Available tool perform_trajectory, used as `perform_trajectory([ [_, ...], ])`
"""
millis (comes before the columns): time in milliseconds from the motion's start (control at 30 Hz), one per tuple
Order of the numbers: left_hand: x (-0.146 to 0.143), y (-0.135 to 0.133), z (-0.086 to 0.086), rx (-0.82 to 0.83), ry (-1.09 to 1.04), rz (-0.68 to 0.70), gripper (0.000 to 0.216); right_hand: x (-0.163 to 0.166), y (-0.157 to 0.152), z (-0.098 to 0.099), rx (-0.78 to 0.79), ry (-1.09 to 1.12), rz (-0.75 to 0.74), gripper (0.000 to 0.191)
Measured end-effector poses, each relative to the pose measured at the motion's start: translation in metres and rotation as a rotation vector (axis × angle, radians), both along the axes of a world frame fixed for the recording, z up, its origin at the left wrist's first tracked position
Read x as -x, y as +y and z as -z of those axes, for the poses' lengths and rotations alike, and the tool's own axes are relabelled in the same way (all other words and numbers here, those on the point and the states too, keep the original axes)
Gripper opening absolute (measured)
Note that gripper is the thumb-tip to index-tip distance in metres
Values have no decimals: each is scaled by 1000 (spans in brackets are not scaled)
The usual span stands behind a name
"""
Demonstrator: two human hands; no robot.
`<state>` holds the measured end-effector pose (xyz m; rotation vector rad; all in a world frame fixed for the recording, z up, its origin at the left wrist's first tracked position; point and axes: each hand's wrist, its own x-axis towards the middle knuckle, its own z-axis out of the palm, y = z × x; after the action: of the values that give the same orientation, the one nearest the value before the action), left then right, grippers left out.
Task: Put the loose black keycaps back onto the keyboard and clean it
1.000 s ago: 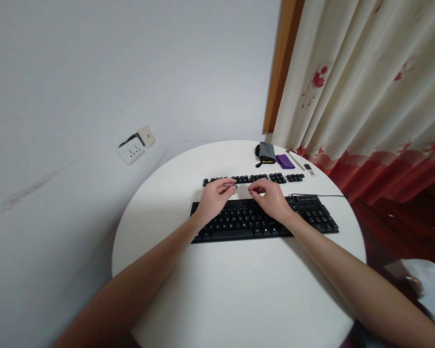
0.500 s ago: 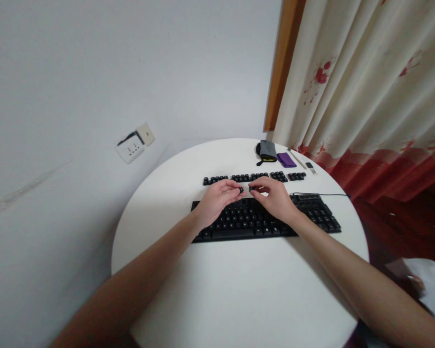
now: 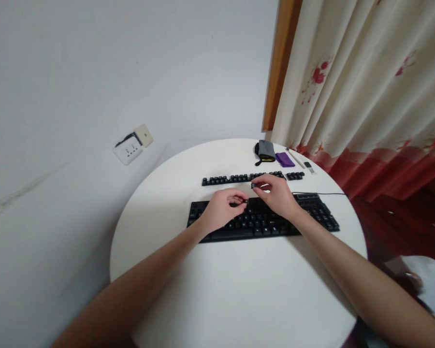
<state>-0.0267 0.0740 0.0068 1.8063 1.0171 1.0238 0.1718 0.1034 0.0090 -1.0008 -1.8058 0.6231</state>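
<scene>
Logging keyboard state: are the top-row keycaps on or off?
Off: loose black keycaps lie in a row on the white round table, beyond the black keyboard.

Near table half: bare white table [image 3: 239,290] top, crossed only by the two forearms.
Middle: black keyboard [image 3: 263,220] lies across, left hand [image 3: 221,212] and right hand [image 3: 277,195] over it.
Behind keyboard: row of loose keys [image 3: 235,179], a narrow bare strip between.
Far right edge: pouch [image 3: 266,151], purple cloth [image 3: 284,159], cable [image 3: 319,194].
Left side: open table up to the wall [image 3: 94,96].
Right side: curtain [image 3: 366,96] close by the rim.
</scene>
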Motion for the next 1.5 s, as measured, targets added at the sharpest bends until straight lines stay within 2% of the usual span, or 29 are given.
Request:
perform_trajectory([
  [100, -9, -7, 3, -103, 52, 8, 19, -3, 2, 0, 6, 5, 18, 16],
  [267, -20, -11, 8, -306, 291, 10, 22, -6, 3, -2, 22, 8, 45, 18],
  [400, -25, -8, 13, -352, 398, -14, 12, -9, 3, -7, 16, -20, 85, 18],
  [633, -27, -7, 14, -453, 494, -16, 10, -13, 6, -9, 1, -36, 108, 18],
  [767, -26, -7, 14, -475, 497, -13, 13, -15, 7, -10, 36, -41, 98, 17],
  [900, -26, -7, 14, -456, 486, -19, 14, -21, 8, -10, 104, -82, 49, 23],
  [1033, -26, -7, 15, -460, 495, -33, 13, -29, 10, -12, 146, -191, -6, 14],
  [1333, -25, -12, 10, -527, 636, 9, 18, -36, 7, -18, 212, -241, -70, 15],
  [1500, -23, -14, 8, -504, 662, 41, 24, -38, 3, -20, 290, -365, -215, 12],
])
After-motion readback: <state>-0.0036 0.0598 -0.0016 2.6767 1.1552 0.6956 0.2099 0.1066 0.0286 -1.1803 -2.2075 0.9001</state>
